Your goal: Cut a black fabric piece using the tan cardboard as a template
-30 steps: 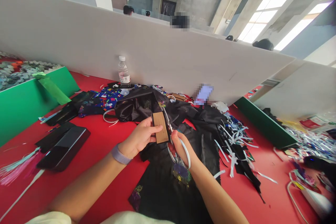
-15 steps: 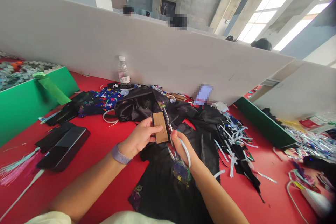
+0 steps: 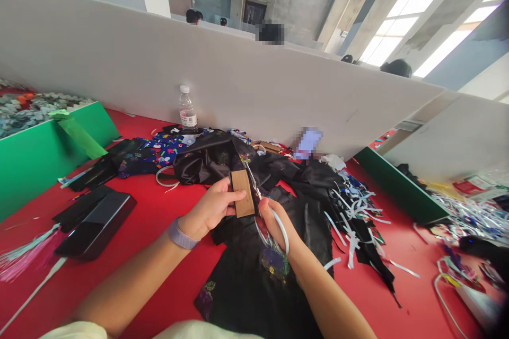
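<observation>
My left hand (image 3: 209, 211) pinches a small brown cardboard rectangle (image 3: 243, 193) with black fabric under it, thumb on top. My right hand (image 3: 274, 223) is closed in the pale blue handles of a pair of scissors (image 3: 262, 206), whose blades run along the card's right edge. Both hands are above a sheet of black embroidered fabric (image 3: 258, 275) lying on the red table (image 3: 159, 254). A purple band sits on my left wrist.
A water bottle (image 3: 187, 108) stands by the grey partition (image 3: 119, 63). Blue patterned cloth (image 3: 159, 151) and more black cloth lie behind. A dark glossy box (image 3: 95, 222) and pink tassel (image 3: 24, 257) are at left. White strip offcuts (image 3: 353, 212) pile at right. Green dividers flank the table.
</observation>
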`<control>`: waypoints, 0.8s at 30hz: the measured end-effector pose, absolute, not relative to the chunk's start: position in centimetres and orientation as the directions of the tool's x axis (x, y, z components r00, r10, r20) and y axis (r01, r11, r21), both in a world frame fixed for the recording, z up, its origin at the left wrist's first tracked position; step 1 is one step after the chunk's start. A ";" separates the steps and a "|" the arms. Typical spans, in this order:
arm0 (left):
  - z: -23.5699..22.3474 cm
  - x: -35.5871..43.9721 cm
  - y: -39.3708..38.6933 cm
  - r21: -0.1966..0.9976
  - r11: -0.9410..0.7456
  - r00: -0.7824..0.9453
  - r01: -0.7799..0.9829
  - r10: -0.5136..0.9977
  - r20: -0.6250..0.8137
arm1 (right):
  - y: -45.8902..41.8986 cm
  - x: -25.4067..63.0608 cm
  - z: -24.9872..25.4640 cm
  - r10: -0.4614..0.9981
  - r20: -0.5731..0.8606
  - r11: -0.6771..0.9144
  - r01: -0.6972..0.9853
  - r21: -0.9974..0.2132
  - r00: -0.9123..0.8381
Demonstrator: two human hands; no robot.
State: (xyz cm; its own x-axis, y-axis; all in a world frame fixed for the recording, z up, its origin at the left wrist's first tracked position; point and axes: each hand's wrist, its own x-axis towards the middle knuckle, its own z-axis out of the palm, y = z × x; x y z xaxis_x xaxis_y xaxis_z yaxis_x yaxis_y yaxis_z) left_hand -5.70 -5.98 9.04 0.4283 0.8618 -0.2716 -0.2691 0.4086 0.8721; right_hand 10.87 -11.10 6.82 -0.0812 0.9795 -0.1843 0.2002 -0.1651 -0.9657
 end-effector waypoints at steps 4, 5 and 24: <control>9.2 -5.7 -6.0 0.870 0.419 0.429 -0.262 0.858 -0.284 | -11.1 10.9 6.7 0.980 -0.179 -0.160 0.189 -0.969 -0.087; 9.3 -5.6 -6.1 0.868 0.422 0.429 -0.263 0.857 -0.287 | -11.1 10.9 6.7 0.980 -0.175 -0.155 0.188 -0.970 -0.090; 9.3 -5.7 -6.2 0.880 0.414 0.441 -0.234 0.852 -0.283 | -10.8 11.2 5.9 0.983 -0.164 -0.146 0.190 -0.971 -0.083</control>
